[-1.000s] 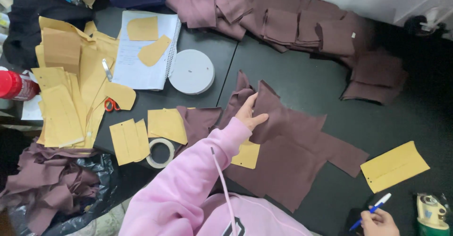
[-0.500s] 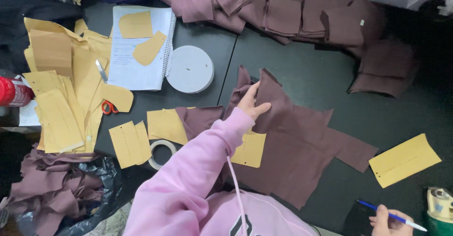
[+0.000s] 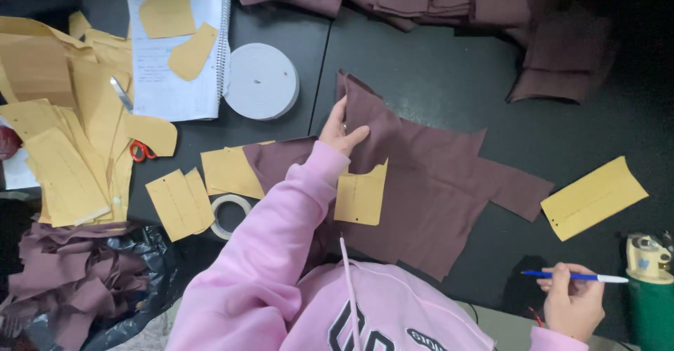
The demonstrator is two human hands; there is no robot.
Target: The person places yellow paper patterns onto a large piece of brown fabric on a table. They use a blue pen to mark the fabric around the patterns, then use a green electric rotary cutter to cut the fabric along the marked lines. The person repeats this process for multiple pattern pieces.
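Note:
My left hand [image 3: 340, 130] lies flat, fingers spread, on a large maroon fabric piece [image 3: 435, 189] spread over the dark table [image 3: 421, 77]. A yellow paper pattern piece [image 3: 361, 196] rests on that fabric just below my wrist. My right hand [image 3: 572, 302] is at the lower right, near the table's front edge, gripping a blue and white pen [image 3: 576, 276] held level. Another yellow pattern piece [image 3: 593, 196] lies on the table above the right hand. My pink sleeve covers part of the fabric's left side.
A white tape roll [image 3: 261, 81], an open spiral notebook [image 3: 179, 49] and a heap of yellow patterns [image 3: 63, 140] with red scissors [image 3: 140, 151] fill the left. Folded maroon pieces [image 3: 435, 0] line the far edge. A tape ring [image 3: 228, 214] and a green bottle [image 3: 649, 288] sit nearby.
The view has shifted so the table sits higher in frame. My right hand with the pen has come up into view at the lower right. The left hand stays on the fabric.

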